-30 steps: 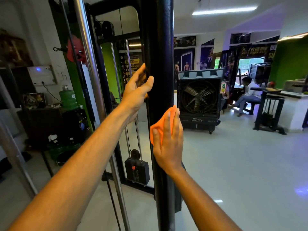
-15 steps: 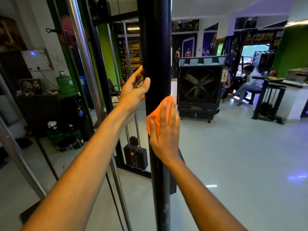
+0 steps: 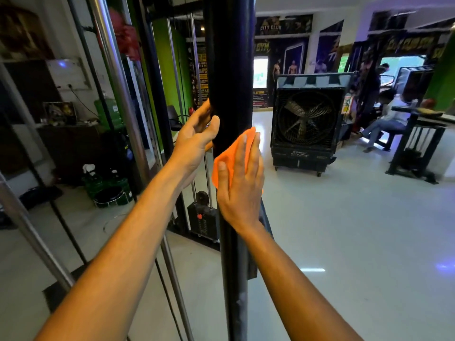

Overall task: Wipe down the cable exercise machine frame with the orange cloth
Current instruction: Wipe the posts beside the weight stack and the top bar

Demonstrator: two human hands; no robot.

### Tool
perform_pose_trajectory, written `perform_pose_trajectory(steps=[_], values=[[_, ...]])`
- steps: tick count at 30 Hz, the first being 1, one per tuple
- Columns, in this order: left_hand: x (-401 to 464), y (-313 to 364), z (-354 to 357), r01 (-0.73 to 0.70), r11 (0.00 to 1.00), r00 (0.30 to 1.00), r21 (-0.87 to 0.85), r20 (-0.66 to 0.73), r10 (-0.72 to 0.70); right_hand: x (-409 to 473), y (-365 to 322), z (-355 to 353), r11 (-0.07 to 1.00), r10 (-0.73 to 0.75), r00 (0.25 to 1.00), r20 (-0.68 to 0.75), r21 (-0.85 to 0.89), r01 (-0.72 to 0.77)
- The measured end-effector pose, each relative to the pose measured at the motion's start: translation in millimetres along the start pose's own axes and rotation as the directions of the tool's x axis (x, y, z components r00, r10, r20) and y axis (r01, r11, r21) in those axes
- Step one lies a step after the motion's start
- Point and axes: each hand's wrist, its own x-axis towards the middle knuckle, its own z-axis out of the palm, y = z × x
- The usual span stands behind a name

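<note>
Cloth first: your right hand lies flat, fingers straight, pressing the orange cloth against the black upright post of the cable machine frame. That cloth looks thin, soft and light, so it should bunch or slip unless you keep your palm spread over its middle. Your left hand grips the post just above, thumb across the front and fingers curled behind it, though how far they wrap I cannot quite tell. The post looks smooth, rigid and slightly glossy. Just beyond hangs the weight stack on its guide rods. Farther off, a big cooler fan stands on the pale, shiny floor.
</note>
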Motion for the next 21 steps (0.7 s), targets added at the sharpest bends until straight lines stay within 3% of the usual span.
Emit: perform_pose_trajectory(steps=[6,10,15,21], values=[[-8.5,-9.1,4.2,0.008,1.000,1.000,0.007,-0.026,-0.008,-78.1,47.6,20.0,0.999,0.046,0.992,0.114,-0.013,-0.045],[-10.6,-7.9,6.2,0.039,0.997,0.998,0.069,-0.061,-0.034,-40.3,31.4,10.3,0.999,-0.003,0.997,0.071,0.035,0.000],[-17.1,-8.1,10.3,0.096,0.995,0.993,0.030,-0.075,-0.093,10.9,7.1,-0.8,0.997,-0.041,0.999,-0.006,0.068,0.041],[-30.2,-26.7,13.0,0.138,0.990,0.984,0.016,-0.113,-0.135,-83.3,59.0,20.9,1.000,-0.001,0.992,0.126,-0.013,0.003]])
